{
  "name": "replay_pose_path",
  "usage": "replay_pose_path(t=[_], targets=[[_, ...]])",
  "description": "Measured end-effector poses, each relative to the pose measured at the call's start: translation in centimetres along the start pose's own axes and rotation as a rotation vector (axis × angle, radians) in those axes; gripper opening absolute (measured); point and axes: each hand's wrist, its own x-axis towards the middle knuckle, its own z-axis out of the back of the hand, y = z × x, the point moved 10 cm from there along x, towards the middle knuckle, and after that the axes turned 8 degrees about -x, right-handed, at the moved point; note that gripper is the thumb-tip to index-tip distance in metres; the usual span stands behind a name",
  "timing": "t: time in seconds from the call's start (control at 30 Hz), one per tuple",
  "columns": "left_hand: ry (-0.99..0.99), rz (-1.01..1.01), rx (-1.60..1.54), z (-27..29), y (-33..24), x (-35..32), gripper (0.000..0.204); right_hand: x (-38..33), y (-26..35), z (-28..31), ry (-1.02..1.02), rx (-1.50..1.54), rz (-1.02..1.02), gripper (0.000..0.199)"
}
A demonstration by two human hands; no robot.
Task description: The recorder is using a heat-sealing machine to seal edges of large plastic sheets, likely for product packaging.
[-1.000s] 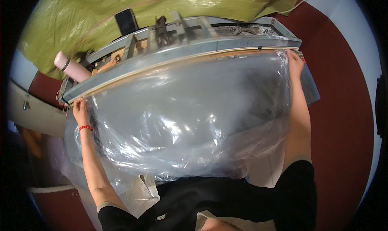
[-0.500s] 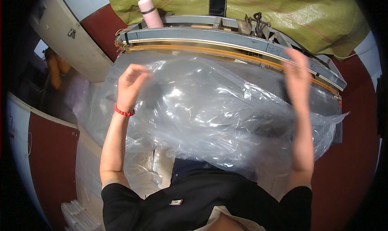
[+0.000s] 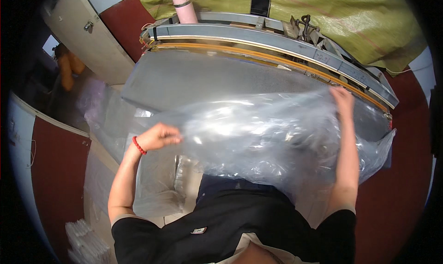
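A large clear plastic sheet point(image 3: 258, 130) billows over the near part of a grey work table point(image 3: 184, 81), blurred by motion in its middle. My right hand point(image 3: 342, 100) pinches its far right edge close to the orange strip of the machine. At the sheet's left side, my left hand point(image 3: 161, 135), with a red bead bracelet point(image 3: 139, 145) on the wrist, has thumb and fingers closed on its edge. The near side of the sheet hangs down against my dark trousers.
A long metal bar frame point(image 3: 221, 35) with orange strips runs along the table's far side. A pink flask point(image 3: 184, 6) and a black phone point(image 3: 260, 4) stand behind it, before a yellow-green woven sheet point(image 3: 332, 19). Stacked clear plastic point(image 3: 85, 241) lies at lower left.
Both hands have come down nearer to me, the left one further, pulling the plastic sheet off the table's far left part. More of the grey surface shows there.
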Motion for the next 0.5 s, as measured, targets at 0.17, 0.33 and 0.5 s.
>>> replay_pose_path(t=[0.17, 0.33, 0.5], targets=[[0.134, 0.202, 0.275, 3.8, 9.1, -2.7, 0.019, -8.5, -21.8, 30.7, -0.573, -0.305, -0.22, 0.026], [-0.534, 0.363, 0.664, 24.5, 8.8, -7.1, 0.012, -17.7, -28.4, 45.6, -0.774, -0.374, -0.507, 0.035], [-1.818, -0.238, 0.887, 26.6, -7.7, -7.7, 0.011, -17.0, -26.2, 45.1, -0.83, -0.552, -0.525, 0.028]])
